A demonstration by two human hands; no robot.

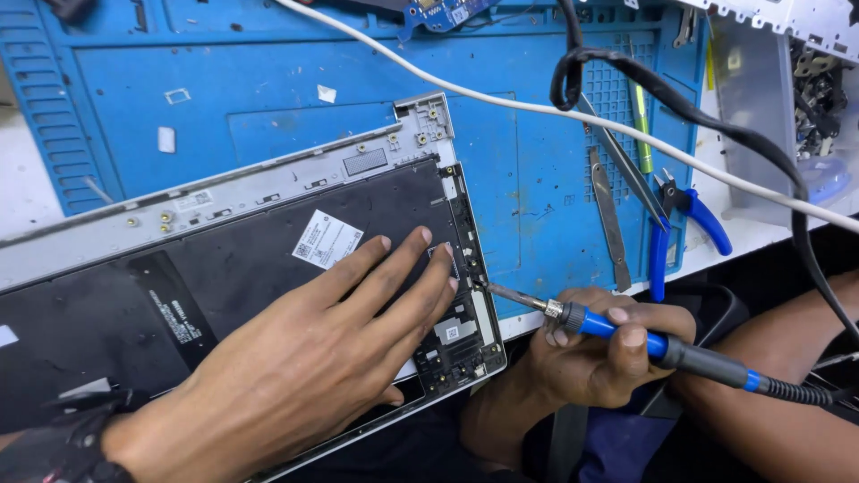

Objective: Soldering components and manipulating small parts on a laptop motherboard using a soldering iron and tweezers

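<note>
The laptop casing (268, 183) is showing brushed silver metal around a matt black film sheet bearing a white paper label (327, 239). Right of the casing, the soldering iron (626, 333) is gleaming with a metal tip and glossy blue-black plastic handle. Behind the casing, the blue mat (295, 80) is looking matt and rubbery.

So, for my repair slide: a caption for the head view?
Left hand steadies laptop case; right hand applies soldering iron to its edge.

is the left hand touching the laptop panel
Touching. The head view shows the left hand lying flat, palm down, on the dark inner face of the laptop panel, its fingers spread across the surface with no gap visible.
</note>
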